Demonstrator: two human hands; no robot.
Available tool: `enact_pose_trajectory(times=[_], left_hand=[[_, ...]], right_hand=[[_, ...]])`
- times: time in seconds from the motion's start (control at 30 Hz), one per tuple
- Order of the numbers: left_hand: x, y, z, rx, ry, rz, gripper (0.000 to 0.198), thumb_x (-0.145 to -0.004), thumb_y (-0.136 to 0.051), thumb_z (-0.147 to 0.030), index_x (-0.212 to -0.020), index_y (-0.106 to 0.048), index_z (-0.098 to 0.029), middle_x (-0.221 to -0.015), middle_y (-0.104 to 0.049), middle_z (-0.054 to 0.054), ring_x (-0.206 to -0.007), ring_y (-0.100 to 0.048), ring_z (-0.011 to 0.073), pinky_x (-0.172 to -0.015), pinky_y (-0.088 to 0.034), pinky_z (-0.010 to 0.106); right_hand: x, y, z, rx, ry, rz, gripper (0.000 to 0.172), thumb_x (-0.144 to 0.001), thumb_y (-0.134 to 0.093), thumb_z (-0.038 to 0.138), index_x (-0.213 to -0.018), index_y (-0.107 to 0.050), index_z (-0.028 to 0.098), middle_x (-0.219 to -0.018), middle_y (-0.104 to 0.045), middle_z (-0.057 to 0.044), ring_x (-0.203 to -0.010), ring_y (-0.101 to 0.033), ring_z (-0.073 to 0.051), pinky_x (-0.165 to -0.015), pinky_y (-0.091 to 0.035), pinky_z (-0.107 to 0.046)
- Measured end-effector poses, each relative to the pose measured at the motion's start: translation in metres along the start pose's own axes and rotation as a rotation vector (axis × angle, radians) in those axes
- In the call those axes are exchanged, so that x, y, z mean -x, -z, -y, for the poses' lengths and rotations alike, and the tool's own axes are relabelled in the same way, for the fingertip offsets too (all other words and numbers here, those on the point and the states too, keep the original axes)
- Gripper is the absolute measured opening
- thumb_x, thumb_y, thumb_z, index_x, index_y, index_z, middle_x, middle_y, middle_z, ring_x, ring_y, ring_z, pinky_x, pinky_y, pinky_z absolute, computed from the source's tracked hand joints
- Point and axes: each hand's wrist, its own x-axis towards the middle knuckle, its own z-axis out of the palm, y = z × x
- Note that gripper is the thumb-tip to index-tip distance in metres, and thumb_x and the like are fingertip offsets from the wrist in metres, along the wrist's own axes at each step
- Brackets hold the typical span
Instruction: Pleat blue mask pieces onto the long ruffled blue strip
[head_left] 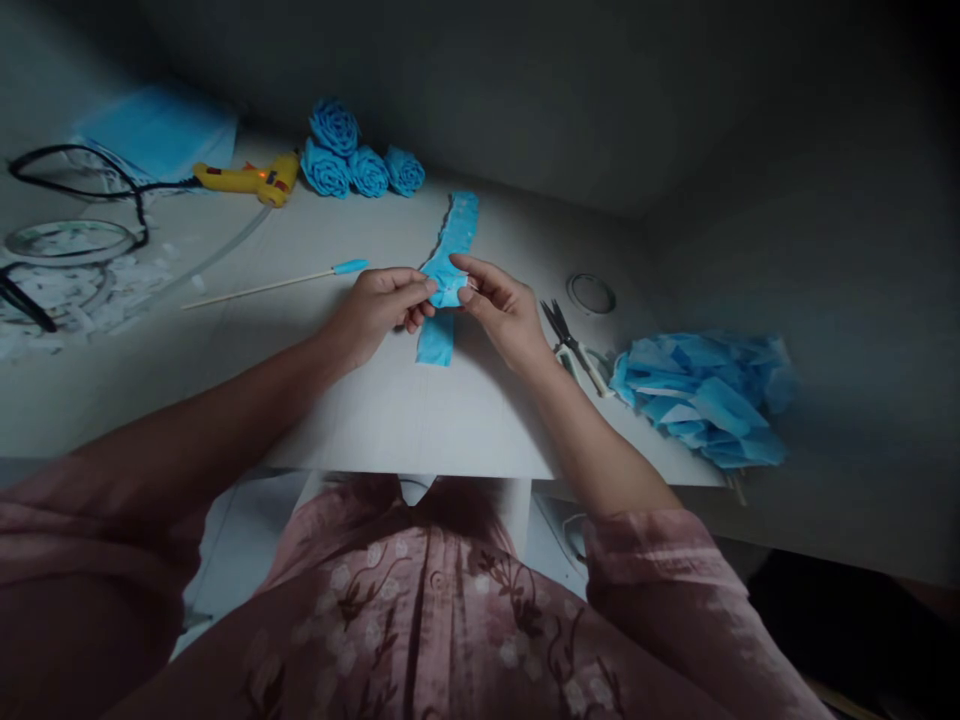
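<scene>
A long blue fabric strip point(455, 235) runs from the back of the white table point(390, 400) toward me. My left hand point(375, 310) and my right hand point(499, 305) both pinch the strip near its middle, fingertips almost meeting. The strip's near end hangs down flat on the table below my fingers. A thin wooden stick with a blue tip point(277, 284) lies just left of my left hand.
Several blue fabric roses point(352, 155) sit at the back beside a yellow glue gun point(251, 180) with a black cord. Scissors point(574, 345) lie right of my right hand, next to a pile of blue fabric pieces point(701, 395). White scraps point(67, 290) litter the left.
</scene>
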Motion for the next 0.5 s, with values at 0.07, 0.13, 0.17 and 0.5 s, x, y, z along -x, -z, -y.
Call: enact_pose_trajectory(times=[0.07, 0.13, 0.17, 0.5], left_hand=[[-0.0006, 0.0002, 0.0002, 0.012, 0.009, 0.0, 0.022, -0.094, -0.072, -0.016, -0.072, -0.067, -0.016, -0.063, -0.066, 0.0, -0.05, -0.055, 0.0076, -0.049, -0.039, 0.02], [-0.0006, 0.0003, -0.0002, 0.024, 0.015, 0.007, 0.021, -0.094, -0.071, -0.014, -0.073, -0.067, -0.016, -0.061, -0.064, -0.001, -0.049, -0.054, 0.0075, -0.048, -0.039, 0.02], [-0.0004, 0.0002, -0.0006, 0.029, 0.016, 0.011, 0.021, -0.093, -0.07, -0.014, -0.073, -0.066, -0.016, -0.061, -0.063, -0.001, -0.049, -0.054, 0.0075, -0.048, -0.039, 0.02], [0.0004, 0.0013, -0.0027, -0.002, 0.015, 0.05, 0.02, -0.088, -0.075, -0.014, -0.073, -0.063, -0.016, -0.061, -0.063, -0.002, -0.05, -0.055, 0.0075, -0.049, -0.041, 0.02]], right_hand=[[0.0001, 0.0, -0.0007, -0.018, 0.016, 0.029, 0.059, -0.094, -0.076, 0.068, -0.142, -0.073, 0.032, -0.105, -0.069, -0.004, -0.102, -0.067, -0.023, -0.096, -0.063, -0.045], [-0.0001, -0.0001, -0.0013, -0.021, 0.025, 0.047, 0.062, -0.094, -0.075, 0.069, -0.143, -0.072, 0.031, -0.105, -0.069, -0.005, -0.102, -0.067, -0.023, -0.097, -0.063, -0.046], [-0.0001, -0.0002, -0.0013, -0.018, 0.027, 0.051, 0.064, -0.094, -0.075, 0.069, -0.144, -0.072, 0.031, -0.104, -0.069, -0.005, -0.102, -0.067, -0.023, -0.097, -0.063, -0.045], [0.0011, -0.0011, 0.0028, -0.027, 0.058, 0.07, 0.062, -0.093, -0.078, 0.068, -0.141, -0.074, 0.03, -0.099, -0.068, -0.002, -0.094, -0.066, -0.02, -0.096, -0.062, -0.043]])
